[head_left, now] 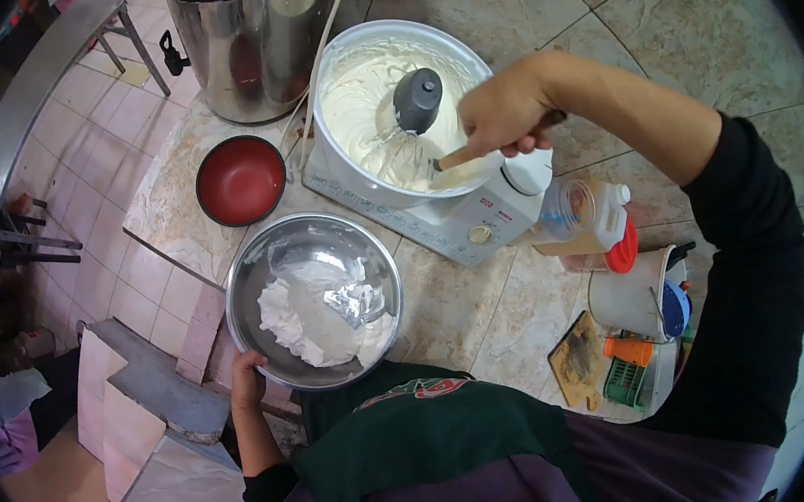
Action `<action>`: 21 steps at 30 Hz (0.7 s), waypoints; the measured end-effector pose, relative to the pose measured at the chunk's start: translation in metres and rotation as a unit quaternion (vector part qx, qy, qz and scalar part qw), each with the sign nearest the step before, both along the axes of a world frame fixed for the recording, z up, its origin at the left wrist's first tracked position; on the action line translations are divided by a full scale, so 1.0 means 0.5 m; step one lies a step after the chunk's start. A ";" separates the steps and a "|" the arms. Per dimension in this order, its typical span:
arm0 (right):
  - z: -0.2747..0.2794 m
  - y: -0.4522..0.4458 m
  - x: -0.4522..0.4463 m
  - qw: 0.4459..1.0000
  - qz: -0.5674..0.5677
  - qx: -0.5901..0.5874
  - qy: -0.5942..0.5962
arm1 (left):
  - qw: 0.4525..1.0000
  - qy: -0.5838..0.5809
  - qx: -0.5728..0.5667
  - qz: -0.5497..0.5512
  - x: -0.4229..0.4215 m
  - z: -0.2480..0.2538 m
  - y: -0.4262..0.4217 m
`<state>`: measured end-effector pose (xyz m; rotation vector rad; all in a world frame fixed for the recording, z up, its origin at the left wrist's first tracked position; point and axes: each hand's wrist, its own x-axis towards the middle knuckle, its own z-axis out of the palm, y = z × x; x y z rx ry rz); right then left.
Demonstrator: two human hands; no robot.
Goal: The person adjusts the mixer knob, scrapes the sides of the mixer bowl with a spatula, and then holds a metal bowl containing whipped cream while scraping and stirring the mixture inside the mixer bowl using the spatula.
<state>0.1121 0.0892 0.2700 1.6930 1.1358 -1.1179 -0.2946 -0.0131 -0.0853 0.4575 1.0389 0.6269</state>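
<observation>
My right hand (511, 110) is closed around a wooden-handled spatula (456, 158), reaching into the white mixer bowl (348, 174) from the right. The spatula's head is blurred against thick white cream (358, 95). A dark grey hub (418, 100) stands up in the middle of that bowl, which sits on a white mixer base (458, 229) with a dial. At the counter's front edge, my left hand (248, 380) grips the rim of a steel bowl (389, 252), thumb on top. A white fluffy mass (317, 322) lies inside the steel bowl.
A red bowl (240, 180) stands left of the mixer, with a large steel urn (253, 57) behind it. To the right are a plastic jug (607, 217), a white bucket (624, 297) and a cutting board (577, 360). A cable (328, 35) runs beside the urn.
</observation>
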 end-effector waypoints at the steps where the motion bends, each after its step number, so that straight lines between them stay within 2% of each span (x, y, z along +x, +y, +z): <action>1: 0.002 0.009 -0.011 1.000 -0.002 0.001 0.001 | 1.000 0.003 0.001 -0.010 -0.002 0.002 0.000; 4: 0.010 0.034 -0.046 0.999 0.020 0.017 0.024 | 1.000 -0.009 -0.015 -0.006 -0.004 -0.008 -0.001; 7: 0.033 0.045 -0.088 0.996 0.089 -0.016 -0.008 | 1.000 -0.016 -0.021 -0.005 -0.002 0.000 0.001; 14: 0.083 0.022 -0.072 0.999 0.038 -0.003 0.016 | 0.999 -0.031 -0.019 -0.035 -0.017 -0.027 0.001; 16: 0.091 0.010 -0.056 0.998 0.050 0.033 0.018 | 0.999 -0.021 -0.018 -0.021 -0.013 -0.021 0.002; 19: 0.100 0.000 -0.026 0.995 0.092 0.048 -0.012 | 0.999 -0.021 -0.030 -0.035 -0.020 -0.029 0.004; 21: 0.104 -0.004 -0.011 0.996 0.082 0.039 0.002 | 1.000 -0.014 -0.023 -0.014 -0.006 -0.007 0.001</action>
